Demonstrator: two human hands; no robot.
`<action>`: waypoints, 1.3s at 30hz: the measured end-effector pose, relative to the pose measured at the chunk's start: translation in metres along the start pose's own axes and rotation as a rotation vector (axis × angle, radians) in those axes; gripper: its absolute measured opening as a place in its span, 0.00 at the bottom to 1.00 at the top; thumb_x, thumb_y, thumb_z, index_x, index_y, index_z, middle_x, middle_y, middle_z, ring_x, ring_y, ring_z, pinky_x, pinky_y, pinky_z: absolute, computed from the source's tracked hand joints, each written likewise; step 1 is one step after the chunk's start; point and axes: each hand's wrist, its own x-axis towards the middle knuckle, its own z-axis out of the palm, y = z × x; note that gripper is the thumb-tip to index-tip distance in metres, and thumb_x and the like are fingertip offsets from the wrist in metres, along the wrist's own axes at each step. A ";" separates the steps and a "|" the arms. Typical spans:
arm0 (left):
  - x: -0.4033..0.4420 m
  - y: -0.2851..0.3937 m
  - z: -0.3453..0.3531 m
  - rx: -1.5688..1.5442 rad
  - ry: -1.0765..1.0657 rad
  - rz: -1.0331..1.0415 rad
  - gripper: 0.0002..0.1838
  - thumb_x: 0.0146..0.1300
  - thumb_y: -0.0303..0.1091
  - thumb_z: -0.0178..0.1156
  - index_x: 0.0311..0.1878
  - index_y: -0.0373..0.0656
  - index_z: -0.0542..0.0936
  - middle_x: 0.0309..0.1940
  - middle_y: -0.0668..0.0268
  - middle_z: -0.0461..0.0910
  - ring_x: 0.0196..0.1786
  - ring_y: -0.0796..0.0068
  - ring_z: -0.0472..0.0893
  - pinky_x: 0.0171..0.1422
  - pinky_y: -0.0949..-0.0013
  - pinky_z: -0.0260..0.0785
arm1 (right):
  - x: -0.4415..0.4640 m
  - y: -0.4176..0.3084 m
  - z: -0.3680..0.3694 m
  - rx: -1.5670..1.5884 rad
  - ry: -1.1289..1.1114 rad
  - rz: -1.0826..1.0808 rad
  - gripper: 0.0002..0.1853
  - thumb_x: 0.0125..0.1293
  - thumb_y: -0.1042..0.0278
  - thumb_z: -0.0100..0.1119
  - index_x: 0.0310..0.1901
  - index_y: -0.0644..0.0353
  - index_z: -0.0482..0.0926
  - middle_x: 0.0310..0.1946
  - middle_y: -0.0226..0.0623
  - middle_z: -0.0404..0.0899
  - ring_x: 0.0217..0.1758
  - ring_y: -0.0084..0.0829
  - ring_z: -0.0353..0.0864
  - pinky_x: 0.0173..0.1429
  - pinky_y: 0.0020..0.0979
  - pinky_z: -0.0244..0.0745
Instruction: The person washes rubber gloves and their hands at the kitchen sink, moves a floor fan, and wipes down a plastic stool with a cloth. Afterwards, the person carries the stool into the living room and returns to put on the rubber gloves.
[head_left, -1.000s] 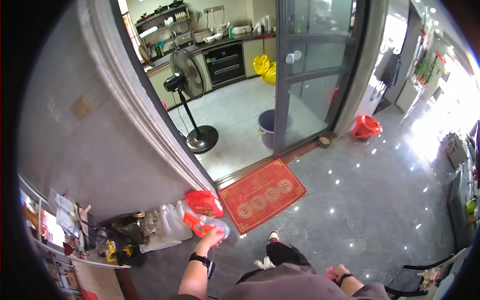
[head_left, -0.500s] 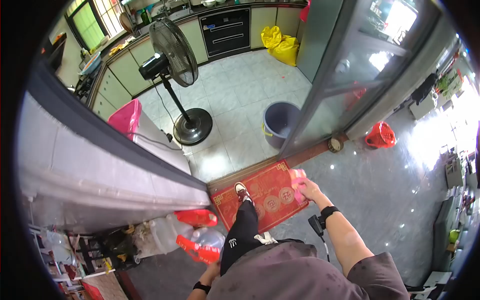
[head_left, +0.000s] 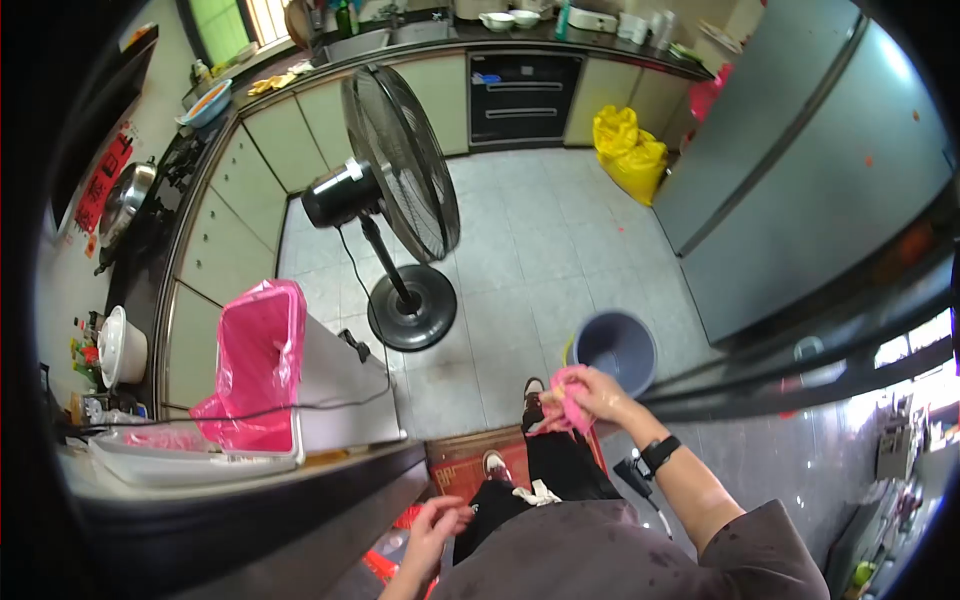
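My right hand (head_left: 607,398) is closed round a crumpled pink cloth (head_left: 566,402), held out in front of my body. Just beyond it a grey-blue bucket (head_left: 638,378) with a yellow handle stands on the tiles. My left hand (head_left: 437,526) hangs low near my hip, its fingers loosely bent and apart, with nothing in it. Under my feet lies a red doormat (head_left: 462,472) at the doorway. A black floor fan (head_left: 408,300) stands ahead, left of the bucket.
A bin with a pink liner (head_left: 262,335) stands at the left, with a cable (head_left: 345,400) running across it. Cabinets (head_left: 235,225) line the far side. A yellow bag (head_left: 632,160) sits by the fridge (head_left: 790,200). The dark door frame (head_left: 800,380) crosses the right.
I have stepped forward to the kitchen threshold, so the fan, bin and fridge look nearer. The pink cloth is now beside the bucket in view. My left hand has come up into fuller view.
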 end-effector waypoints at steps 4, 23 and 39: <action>0.030 0.054 0.045 -0.388 -0.075 0.097 0.14 0.65 0.35 0.45 0.49 0.35 0.67 0.42 0.48 0.75 0.45 0.63 0.77 0.52 0.64 0.69 | 0.083 0.000 0.009 0.029 -0.202 -0.184 0.13 0.54 0.76 0.44 0.41 0.59 0.74 0.40 0.41 0.75 0.44 0.41 0.74 0.48 0.33 0.69; 0.365 0.302 0.189 -0.209 0.261 0.247 0.14 0.67 0.40 0.45 0.39 0.39 0.73 0.26 0.62 0.77 0.27 0.76 0.75 0.33 0.76 0.68 | 0.352 -0.004 -0.251 0.004 -0.316 -0.199 0.12 0.58 0.68 0.48 0.44 0.55 0.72 0.39 0.43 0.73 0.43 0.41 0.74 0.47 0.34 0.69; 0.692 0.501 0.354 -0.229 -0.565 0.112 0.14 0.66 0.41 0.46 0.46 0.42 0.71 0.30 0.70 0.75 0.30 0.85 0.74 0.32 0.81 0.68 | 0.609 0.034 -0.385 0.275 -0.138 0.095 0.15 0.57 0.75 0.52 0.47 0.64 0.70 0.41 0.32 0.74 0.45 0.24 0.72 0.52 0.25 0.67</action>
